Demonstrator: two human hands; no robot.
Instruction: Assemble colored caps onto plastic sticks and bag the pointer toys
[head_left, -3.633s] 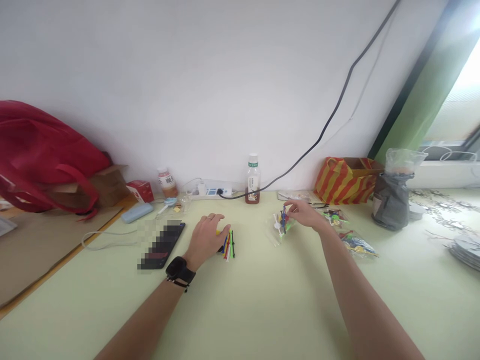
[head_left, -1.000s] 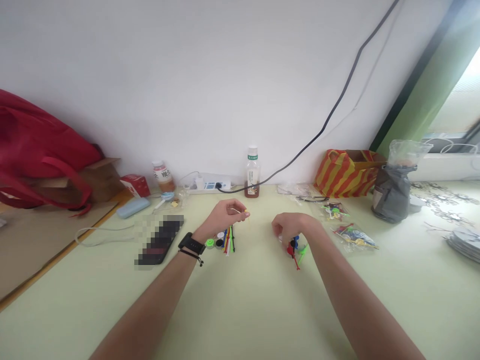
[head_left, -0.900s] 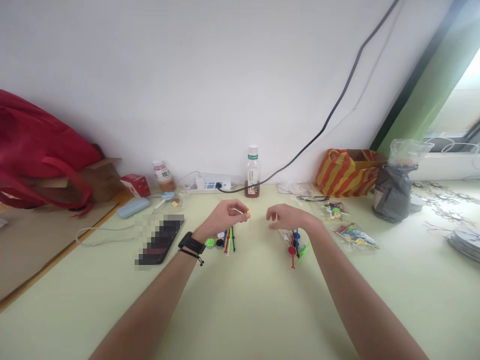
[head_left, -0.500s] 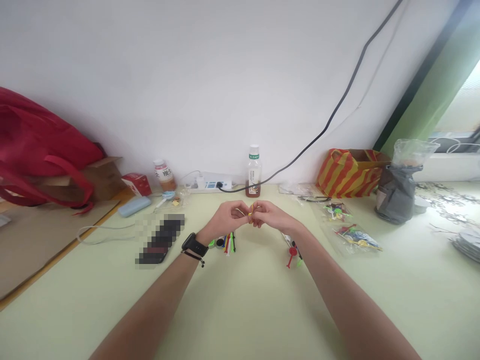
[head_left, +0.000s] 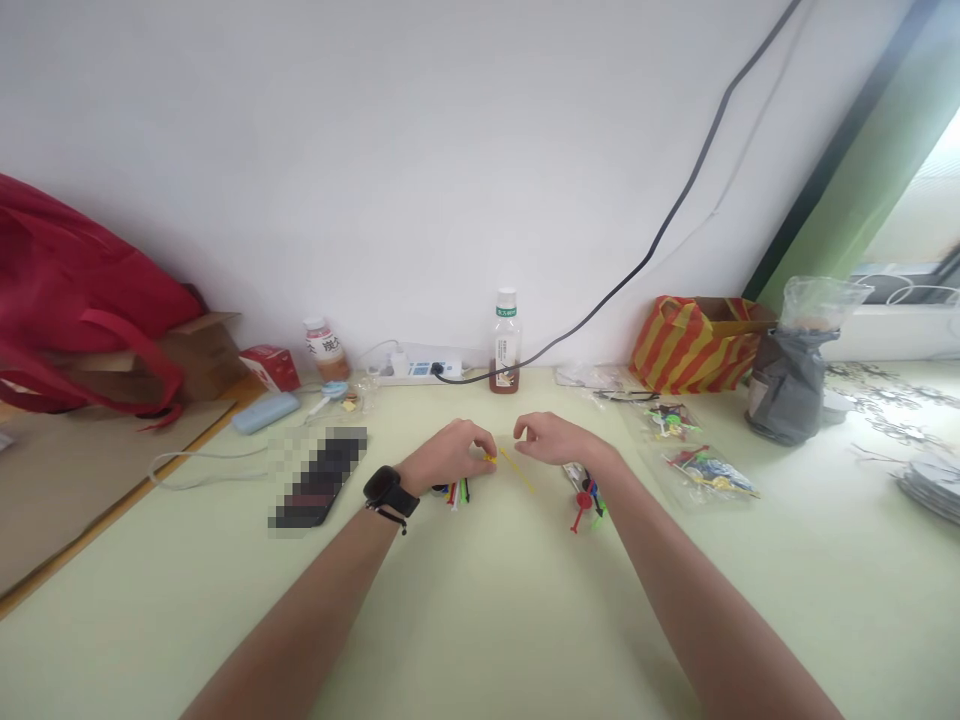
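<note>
My left hand [head_left: 454, 450] pinches a small yellow plastic piece [head_left: 490, 459] between thumb and fingertips; its exact shape is too small to make out. Just right of it a thin yellow stick [head_left: 517, 470] shows slanting over the table; I cannot tell if it rests there or is falling. My right hand [head_left: 553, 438] is beside the stick, thumb and fingers apart with nothing between them. Below my left hand lies a bunch of coloured plastic sticks [head_left: 457, 493], partly hidden. Near my right wrist are more coloured pieces, among them a red one with a round disc [head_left: 583, 502].
Clear bags of coloured parts [head_left: 709, 470] lie to the right, before a striped bag [head_left: 697, 345] and a grey bag [head_left: 786, 385]. A drink bottle [head_left: 505, 345] and a power strip [head_left: 424, 368] stand by the wall. A blurred dark phone-like object [head_left: 322, 480] is left.
My hands were together on the yellow piece; now they are apart and slightly lower. My right hand has let go, and the yellow stick shows between them.
</note>
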